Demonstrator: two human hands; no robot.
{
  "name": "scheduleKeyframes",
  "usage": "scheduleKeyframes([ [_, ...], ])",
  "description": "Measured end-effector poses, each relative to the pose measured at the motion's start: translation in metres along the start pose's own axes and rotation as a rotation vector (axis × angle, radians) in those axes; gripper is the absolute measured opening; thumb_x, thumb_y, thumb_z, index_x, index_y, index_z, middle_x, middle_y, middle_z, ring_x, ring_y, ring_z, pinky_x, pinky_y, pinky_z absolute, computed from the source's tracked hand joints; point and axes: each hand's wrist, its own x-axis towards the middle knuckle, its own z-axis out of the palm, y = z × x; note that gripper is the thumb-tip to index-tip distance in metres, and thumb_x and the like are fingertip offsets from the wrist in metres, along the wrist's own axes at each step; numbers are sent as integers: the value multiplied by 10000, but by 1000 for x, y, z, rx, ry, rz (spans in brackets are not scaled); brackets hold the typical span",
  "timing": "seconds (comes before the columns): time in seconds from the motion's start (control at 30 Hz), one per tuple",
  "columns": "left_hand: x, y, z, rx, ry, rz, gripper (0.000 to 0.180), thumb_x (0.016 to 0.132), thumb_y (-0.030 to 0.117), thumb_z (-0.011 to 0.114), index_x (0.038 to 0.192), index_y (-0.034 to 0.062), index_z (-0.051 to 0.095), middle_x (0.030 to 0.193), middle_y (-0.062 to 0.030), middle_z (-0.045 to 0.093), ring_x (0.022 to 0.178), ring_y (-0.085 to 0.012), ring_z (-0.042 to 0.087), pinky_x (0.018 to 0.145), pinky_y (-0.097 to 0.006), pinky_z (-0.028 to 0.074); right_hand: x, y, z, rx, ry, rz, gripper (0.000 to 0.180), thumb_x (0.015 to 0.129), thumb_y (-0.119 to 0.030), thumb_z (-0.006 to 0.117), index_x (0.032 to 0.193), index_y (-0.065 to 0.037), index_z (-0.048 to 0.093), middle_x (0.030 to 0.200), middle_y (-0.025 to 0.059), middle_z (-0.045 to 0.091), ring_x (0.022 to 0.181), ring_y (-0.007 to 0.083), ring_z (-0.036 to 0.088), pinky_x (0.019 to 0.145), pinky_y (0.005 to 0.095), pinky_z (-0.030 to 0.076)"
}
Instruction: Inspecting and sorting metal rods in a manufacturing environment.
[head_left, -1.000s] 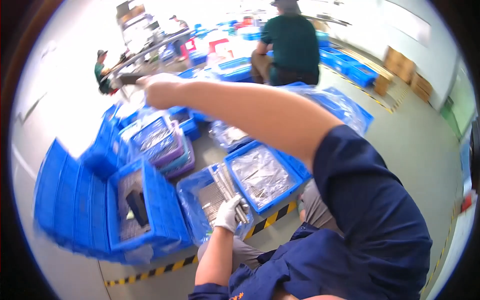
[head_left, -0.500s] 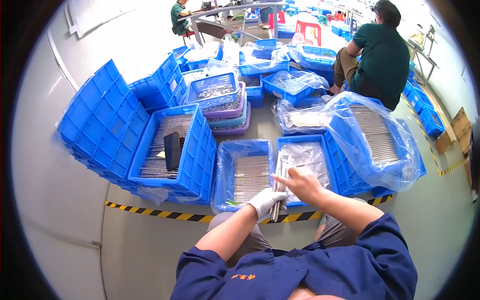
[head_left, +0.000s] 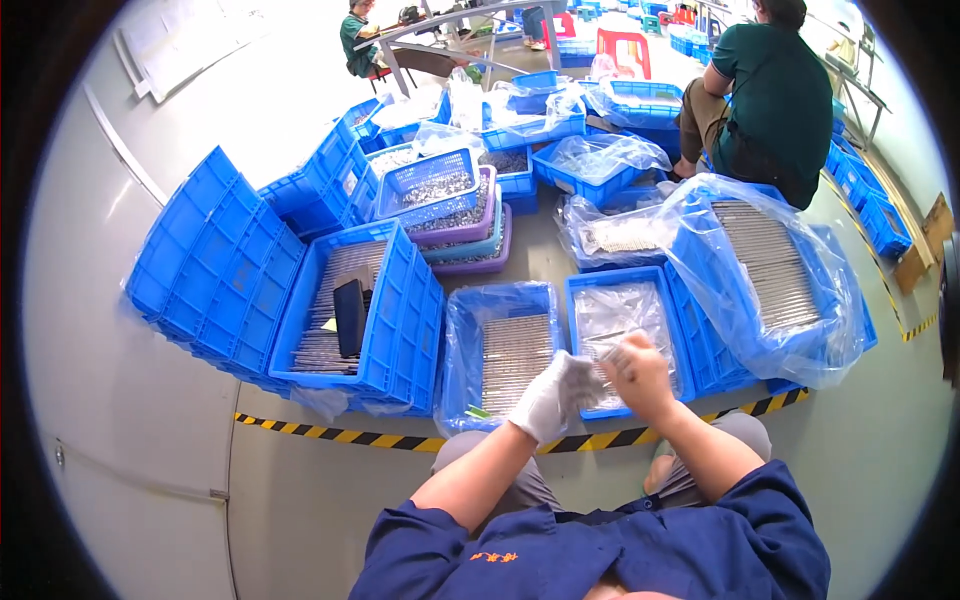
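Note:
My left hand (head_left: 556, 398), in a white glove with grey fingers, is closed around thin metal rods (head_left: 599, 386), seen nearly end-on and blurred. Close beside it is my right hand (head_left: 640, 375), bare over the palm, its fingers curled in; what they pinch is too smeared to make out. Both hands hover above the near edge of a blue bin (head_left: 680, 375) lined with clear plastic. To its left stands another lined blue bin (head_left: 447, 375), with a row of metal rods (head_left: 516, 360) lying side by side and a small green piece (head_left: 478, 411) at its near end.
At left, a blue crate (head_left: 400, 330) holds rods with a black phone-like object (head_left: 350, 318) on top, beside stacked crates (head_left: 215, 260). A plastic-draped crate of rods (head_left: 765, 260) stands right. Baskets of small metal parts (head_left: 440, 190) lie ahead. A co-worker (head_left: 770, 100) sits far right.
Both hands have risen and shifted right, farther over the right-hand bin. The rods, earlier seen lengthwise in my left hand, now show nearly end-on. My right fingers have curled in from a pointing pose.

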Motion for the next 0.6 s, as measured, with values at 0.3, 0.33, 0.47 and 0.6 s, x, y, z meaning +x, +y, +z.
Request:
scheduleKeyframes([
  [0.3, 26, -18, 29, -310, 1, 12, 390, 880, 386, 360, 1024, 79, 551, 949, -86, 601, 824, -219, 587, 725, -357, 494, 5, -20, -2, 820, -24, 485, 92, 781, -94, 588, 817, -12, 564, 721, -3, 550, 673, 67, 510, 626, 224, 420],
  [0.33, 28, -20, 25, -320, 23, 0, 344, 877, 350, 393, 1015, 78, 551, 928, -88, 604, 811, -216, 590, 714, -346, 500, 4, -16, 0, 816, -29, 496, 88, 782, -91, 584, 816, -12, 564, 721, -3, 550, 675, 68, 512, 627, 223, 419],
  [0.47, 24, -25, 26, -239, -74, -130, 298, 871, 302, 432, 1036, 71, 521, 892, -84, 597, 764, -204, 588, 669, -332, 503, 6, -8, -10, 849, -63, 602, 132, 758, -135, 617, 814, -24, 572, 723, 0, 550, 675, 73, 515, 623, 228, 418],
  [0.6, 4, -13, 28, 34, -307, -233, 488, 866, 450, 360, 1120, 46, 465, 966, -111, 573, 843, -218, 567, 740, -339, 464, 14, 4, -25, 1082, -228, 668, 156, 749, -156, 620, 832, -35, 565, 726, 24, 560, 688, 121, 557, 619, 248, 437],
])
